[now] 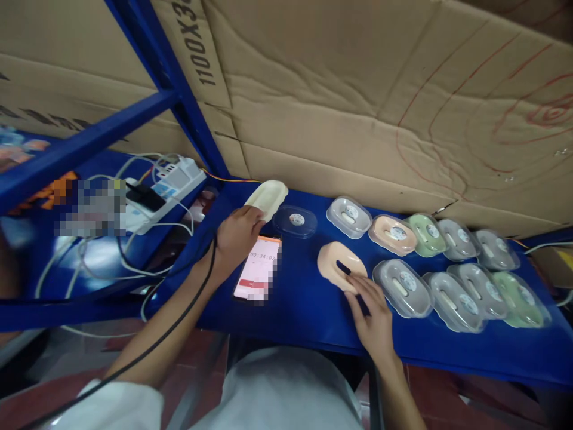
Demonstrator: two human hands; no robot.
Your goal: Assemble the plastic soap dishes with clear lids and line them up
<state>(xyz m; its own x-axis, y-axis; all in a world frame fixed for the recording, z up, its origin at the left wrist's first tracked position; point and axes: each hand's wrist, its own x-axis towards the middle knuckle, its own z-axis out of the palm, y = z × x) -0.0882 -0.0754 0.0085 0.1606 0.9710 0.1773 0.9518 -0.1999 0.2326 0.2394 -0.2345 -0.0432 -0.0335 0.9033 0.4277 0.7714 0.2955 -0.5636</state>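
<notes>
My left hand [238, 237] is closed on the near end of a cream oval shell-like piece [271, 196], close to the cardboard. My right hand [370, 310] pinches the near edge of a peach oval piece [333, 263] with a dark slot in its middle; its fingertips are beside the slot. Between the two pieces lies a clear plastic cover [295, 221] with a round label. Near my left hand, a phone [258, 269] showing a running timer lies on the blue table [304, 310].
Several clear-covered oval cases in grey [403, 289], peach [389, 234] and green [425, 233] stand in two rows at the right. Cardboard [322, 119] walls the back. A power strip [165, 191] with tangled cables lies left, past a blue frame post [197, 119].
</notes>
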